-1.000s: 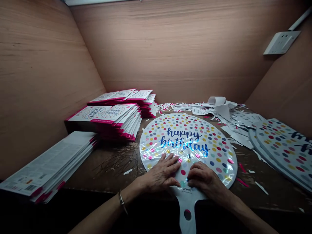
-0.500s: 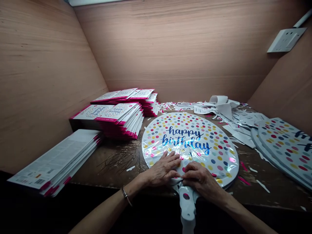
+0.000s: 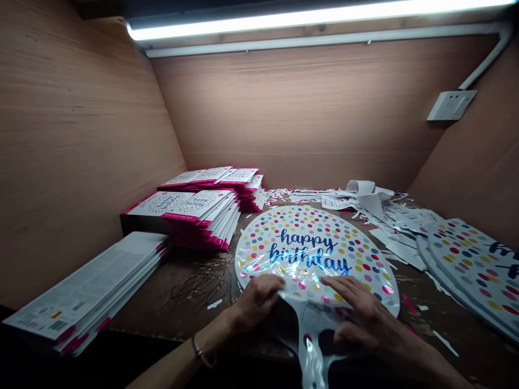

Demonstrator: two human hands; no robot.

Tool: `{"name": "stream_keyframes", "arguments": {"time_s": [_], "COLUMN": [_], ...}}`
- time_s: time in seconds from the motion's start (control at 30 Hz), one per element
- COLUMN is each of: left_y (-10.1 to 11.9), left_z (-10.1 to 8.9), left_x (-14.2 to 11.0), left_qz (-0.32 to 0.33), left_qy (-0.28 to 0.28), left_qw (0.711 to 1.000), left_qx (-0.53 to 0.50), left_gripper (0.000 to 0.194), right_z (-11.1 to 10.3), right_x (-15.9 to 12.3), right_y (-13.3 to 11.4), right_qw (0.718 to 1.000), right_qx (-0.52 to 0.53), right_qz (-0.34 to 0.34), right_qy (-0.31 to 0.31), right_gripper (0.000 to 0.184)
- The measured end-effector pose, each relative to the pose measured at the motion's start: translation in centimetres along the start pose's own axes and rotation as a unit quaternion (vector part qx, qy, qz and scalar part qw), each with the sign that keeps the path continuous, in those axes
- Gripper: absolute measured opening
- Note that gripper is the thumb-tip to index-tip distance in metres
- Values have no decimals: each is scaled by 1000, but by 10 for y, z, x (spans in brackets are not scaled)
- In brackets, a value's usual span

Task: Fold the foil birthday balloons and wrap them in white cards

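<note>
We see our left hand (image 3: 257, 302) curled narrow, its fingers gripping the lower edge of the round white foil balloon (image 3: 316, 251) beside the neck, while our right hand (image 3: 365, 319) lies open and wide on the foil, fingers spread. The balloon rests on the scarred dark wooden table (image 3: 141, 319), its flat silvery foil tail (image 3: 312, 351) hanging past the front edge, partly between our hands. A thin silver bangle (image 3: 197, 348) circles our left wrist. Around it we have stacks of pink-edged white packets (image 3: 198, 208), a sloping pile of grey-printed white packets (image 3: 89, 286), curled white paper scraps (image 3: 360, 197) and more polka-dot foil balloons (image 3: 474, 270) (these lie just beside ours, not touching). Shiny blue lettering on the balloon reads "happy birthday", and a small barcode (image 3: 59, 326) shows on the sloping pile.
</note>
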State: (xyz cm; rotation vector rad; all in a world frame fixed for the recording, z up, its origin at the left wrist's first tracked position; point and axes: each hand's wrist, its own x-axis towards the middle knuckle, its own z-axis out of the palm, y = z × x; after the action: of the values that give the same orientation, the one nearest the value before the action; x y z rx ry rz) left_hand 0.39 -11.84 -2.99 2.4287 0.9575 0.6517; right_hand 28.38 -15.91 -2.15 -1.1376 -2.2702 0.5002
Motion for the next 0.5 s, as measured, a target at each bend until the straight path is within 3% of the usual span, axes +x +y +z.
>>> {"name": "stream_keyframes", "arguments": {"time_s": [0.07,0.17,0.2,0.27,0.33,0.4,0.5], "left_y": [-7,-19,-21,-19,-13,-10,-20], "left_z": [-6,-15,-18,-23,-31,-43,-63], "left_x": [-15,-33,-36,-32,-16,12,70], "left_qz": [68,121,114,37,-85,-184,-250], "left_qy": [-22,-10,-4,-17,-37,-45,-34], "left_qw": [996,985,986,995,993,979,961], "left_qx": [49,121,119,94,77,81,108], "left_gripper": [18,25,26,25,25,27,26], "right_z": [-1,5,8,12,7,-8,-39], "right_x": [-24,-51,-57,-63,-58,-38,16], "right_y": [14,33,38,46,53,62,83], "right_qw": [986,963,959,957,970,985,974], "right_qx": [-148,-239,-248,-246,-206,-139,-63], "right_qz": [-65,-109,-115,-111,-53,59,219], "right_qy": [45,64,69,101,117,81,-12], "right_gripper": [53,42,41,41,38,34,32]}}
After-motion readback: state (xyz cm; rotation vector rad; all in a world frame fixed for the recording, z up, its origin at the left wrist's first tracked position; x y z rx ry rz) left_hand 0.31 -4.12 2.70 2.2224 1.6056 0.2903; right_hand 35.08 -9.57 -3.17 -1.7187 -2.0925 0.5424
